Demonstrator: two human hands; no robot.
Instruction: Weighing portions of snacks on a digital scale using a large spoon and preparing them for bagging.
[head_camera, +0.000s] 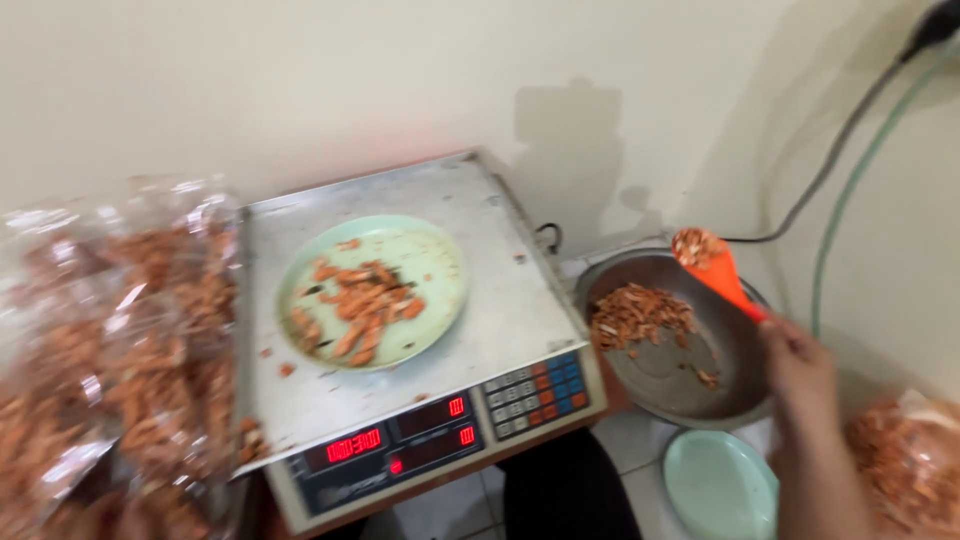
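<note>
Right hand (800, 365) fingers closed around orange plastic spoon (715, 268), its long axis running up-left from the fingers, loaded bowl above round metal pan (735, 385). Pale green plate of snacks (440, 265) on steel weighing scale (510, 320) lies further left. Left hand not visible.

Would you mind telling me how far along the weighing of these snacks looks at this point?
Done: several filled clear bags lie left of the scale, another at the right edge. In hand: the right hand holds an orange scoop, loaded, above the metal bowl; the green plate on the scale carries a small heap. Left: snacks remain in the bowl, and a second green plate sits empty.
</note>
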